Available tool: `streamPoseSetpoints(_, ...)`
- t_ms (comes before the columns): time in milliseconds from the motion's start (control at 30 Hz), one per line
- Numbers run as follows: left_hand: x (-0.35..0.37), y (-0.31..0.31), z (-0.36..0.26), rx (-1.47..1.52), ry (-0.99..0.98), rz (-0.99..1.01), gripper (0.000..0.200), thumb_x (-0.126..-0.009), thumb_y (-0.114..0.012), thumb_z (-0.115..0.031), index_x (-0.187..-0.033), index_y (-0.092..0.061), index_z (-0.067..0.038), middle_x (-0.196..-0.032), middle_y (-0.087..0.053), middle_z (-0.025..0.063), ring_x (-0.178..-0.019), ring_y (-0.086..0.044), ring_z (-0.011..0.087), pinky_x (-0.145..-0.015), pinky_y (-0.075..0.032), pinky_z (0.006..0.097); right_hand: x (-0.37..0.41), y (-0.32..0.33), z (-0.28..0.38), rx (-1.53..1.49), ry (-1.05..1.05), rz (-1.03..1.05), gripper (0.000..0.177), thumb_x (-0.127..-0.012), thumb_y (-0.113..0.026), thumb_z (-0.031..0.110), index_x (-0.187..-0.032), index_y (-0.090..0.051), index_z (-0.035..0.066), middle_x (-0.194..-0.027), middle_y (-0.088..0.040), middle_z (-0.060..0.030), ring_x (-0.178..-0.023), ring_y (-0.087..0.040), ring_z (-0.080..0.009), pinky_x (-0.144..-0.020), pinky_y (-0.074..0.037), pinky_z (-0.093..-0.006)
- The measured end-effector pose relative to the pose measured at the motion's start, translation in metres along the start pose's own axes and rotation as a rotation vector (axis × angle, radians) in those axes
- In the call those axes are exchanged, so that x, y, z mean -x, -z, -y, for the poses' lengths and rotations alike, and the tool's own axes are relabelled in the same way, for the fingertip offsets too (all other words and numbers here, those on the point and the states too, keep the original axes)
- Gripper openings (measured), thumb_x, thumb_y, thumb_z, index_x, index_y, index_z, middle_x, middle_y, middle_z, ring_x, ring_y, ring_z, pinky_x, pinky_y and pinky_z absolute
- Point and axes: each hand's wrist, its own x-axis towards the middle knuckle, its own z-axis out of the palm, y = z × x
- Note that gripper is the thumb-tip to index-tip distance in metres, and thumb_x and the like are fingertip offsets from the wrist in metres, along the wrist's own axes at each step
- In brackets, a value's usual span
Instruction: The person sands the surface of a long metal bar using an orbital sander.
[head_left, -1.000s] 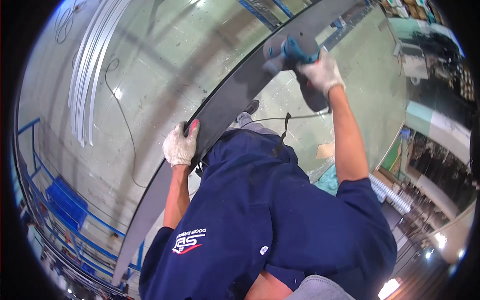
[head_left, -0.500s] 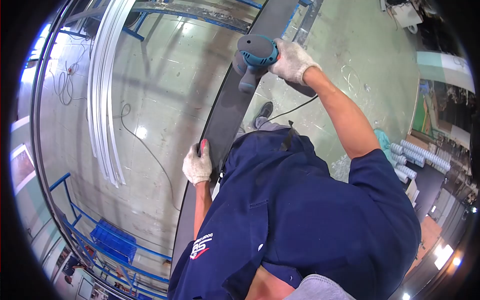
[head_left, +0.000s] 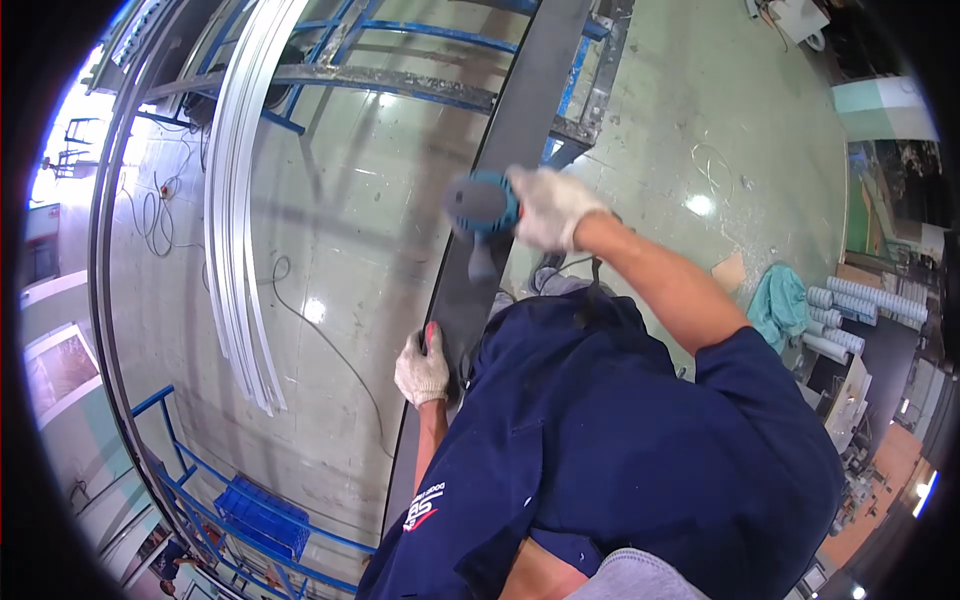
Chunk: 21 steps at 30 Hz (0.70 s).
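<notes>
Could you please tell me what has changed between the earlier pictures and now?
The right hand has brought the power tool along the dark panel, nearer to the left hand. The view has also turned, showing more of the blue frame beyond. Nothing was taken up or let go: the right hand still holds the tool, the left hand the panel.

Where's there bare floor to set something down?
Bare floor lies between the white strips and dark panel, above the cord, and above the cardboard and teal cloth in this view. Crowded: the panel around the left hand and power tool, and beside the cloth with ribbed tubes.
</notes>
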Motion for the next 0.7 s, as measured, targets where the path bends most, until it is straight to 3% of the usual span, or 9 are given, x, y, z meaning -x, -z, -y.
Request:
streamPoseSetpoints(67,0.0,0.0,-0.001,-0.004,0.007,0.008,0.062,-0.106,-0.066,-0.068,-0.124,-0.085,-0.011,-0.111,-0.083,0.0263,-0.109,-0.08,0.0484,-0.095,-0.062,0.0568,0.023,0.014,0.026,0.046,0.006,0.121,0.034,-0.086,-0.075,0.017,-0.116,-0.072,0.001,-0.101,-0.081,-0.0294,-0.101,-0.08,-0.051,-0.089,-0.065,-0.0581)
streamPoseSetpoints(233,0.001,0.0,-0.001,0.014,0.018,-0.002,0.062,-0.106,-0.067,-0.069,-0.123,-0.085,-0.012,-0.108,-0.084,0.0256,-0.107,-0.08,0.0481,-0.094,-0.062,0.0561,0.014,0.022,0.006,0.078,-0.022,0.105,0.033,-0.089,-0.074,0.017,-0.117,-0.072,0.002,-0.104,-0.081,-0.03,-0.104,-0.08,-0.051,-0.091,-0.064,-0.0571)
streamPoseSetpoints(333,0.0,0.003,-0.004,0.02,0.029,0.013,0.06,-0.107,-0.067,-0.067,-0.126,-0.085,-0.014,-0.11,-0.084,0.0245,-0.109,-0.08,0.0478,-0.095,-0.062,0.0549,-0.017,0.03,-0.04,0.041,-0.003,-0.104,0.035,-0.09,-0.077,0.023,-0.119,-0.073,0.004,-0.102,-0.08,-0.0296,-0.102,-0.08,-0.0492,-0.088,-0.064,-0.053)
streamPoseSetpoints(400,0.001,0.003,-0.003,0.026,0.035,0.021,0.059,-0.107,-0.067,-0.067,-0.126,-0.085,-0.014,-0.11,-0.084,0.0242,-0.109,-0.08,0.0474,-0.095,-0.062,0.0549,-0.035,0.052,-0.057,-0.055,0.024,-0.128,0.04,-0.091,-0.081,0.027,-0.122,-0.076,0.004,-0.103,-0.081,-0.028,-0.101,-0.082,-0.042,-0.091,-0.064,-0.0483)
streamPoseSetpoints(433,0.001,0.003,-0.003,0.011,0.03,0.014,0.059,-0.107,-0.067,-0.067,-0.126,-0.085,-0.014,-0.109,-0.084,0.024,-0.109,-0.08,0.0469,-0.094,-0.062,0.0547,-0.043,0.068,-0.06,-0.079,-0.06,-0.086,0.041,-0.09,-0.084,0.027,-0.123,-0.078,0.004,-0.102,-0.083,-0.0218,-0.102,-0.082,-0.0331,-0.095,-0.063,-0.045)
streamPoseSetpoints(467,0.001,0.002,-0.001,0.015,0.02,0.01,0.061,-0.106,-0.067,-0.068,-0.125,-0.085,-0.014,-0.109,-0.084,0.0243,-0.107,-0.08,0.047,-0.094,-0.062,0.0554,-0.061,0.064,-0.089,-0.094,0.02,-0.189,0.038,-0.088,-0.084,0.022,-0.119,-0.077,0.001,-0.095,-0.083,-0.0157,-0.088,-0.082,-0.0297,-0.082,-0.066,-0.0442)
streamPoseSetpoints(533,-0.001,-0.001,0.003,0.013,0.001,-0.007,0.063,-0.104,-0.068,-0.071,-0.123,-0.086,-0.013,-0.107,-0.084,0.0249,-0.105,-0.081,0.0472,-0.094,-0.062,0.0566,-0.063,0.105,-0.073,-0.152,-0.2,-0.148,0.035,-0.086,-0.084,0.019,-0.113,-0.075,-0.002,-0.089,-0.079,-0.013,-0.072,-0.079,-0.0275,-0.062,-0.064,-0.042)
streamPoseSetpoints(600,-0.001,-0.002,0.002,0.01,0.008,-0.028,0.06,-0.103,-0.072,-0.067,-0.123,-0.086,-0.013,-0.11,-0.085,0.0226,-0.107,-0.081,0.0446,-0.095,-0.063,0.0539,-0.082,0.126,-0.09,-0.227,-0.298,-0.138,0.035,-0.083,-0.082,0.021,-0.107,-0.079,-0.004,-0.086,-0.079,-0.0165,-0.067,-0.08,-0.0295,-0.061,-0.066,-0.0437)
streamPoseSetpoints(700,0.002,0.0,-0.005,0.017,0.053,-0.056,0.056,-0.102,-0.077,-0.063,-0.123,-0.087,-0.012,-0.114,-0.086,0.0192,-0.108,-0.082,0.0411,-0.096,-0.064,0.0499,-0.115,0.149,-0.121,-0.257,-0.269,-0.23,0.031,-0.084,-0.083,0.019,-0.104,-0.078,-0.004,-0.081,-0.077,-0.0143,-0.057,-0.075,-0.027,-0.053,-0.063,-0.0425)
